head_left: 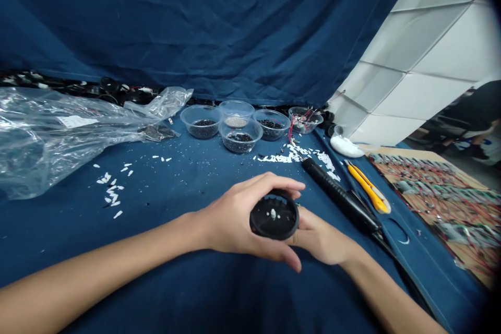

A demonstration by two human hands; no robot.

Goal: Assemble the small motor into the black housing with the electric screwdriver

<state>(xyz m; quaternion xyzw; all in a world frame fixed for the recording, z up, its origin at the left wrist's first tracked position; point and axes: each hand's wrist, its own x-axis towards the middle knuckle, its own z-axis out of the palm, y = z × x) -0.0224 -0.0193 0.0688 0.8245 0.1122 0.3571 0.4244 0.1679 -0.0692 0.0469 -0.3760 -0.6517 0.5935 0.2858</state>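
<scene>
A round black plastic housing (282, 215) with a small white post at its centre and a notched inner rim sits between my hands. My left hand (233, 219) wraps over its left side and its top edge. My right hand (319, 237) supports it from the lower right. A black soldering iron (336, 193) lies on the blue cloth just beyond my right hand, with a yellow utility knife (368, 186) farther right. Scattered white plastic bits (295, 155) lie ahead of my hands.
Several clear bowls (201, 121) hold small dark parts, and one holds wires. A clear plastic bag (50, 135) lies at the left, with white scraps (111, 190) nearby. A board with rows of wired parts (430, 203) lies at the right. Blue cloth (176, 26) hangs behind.
</scene>
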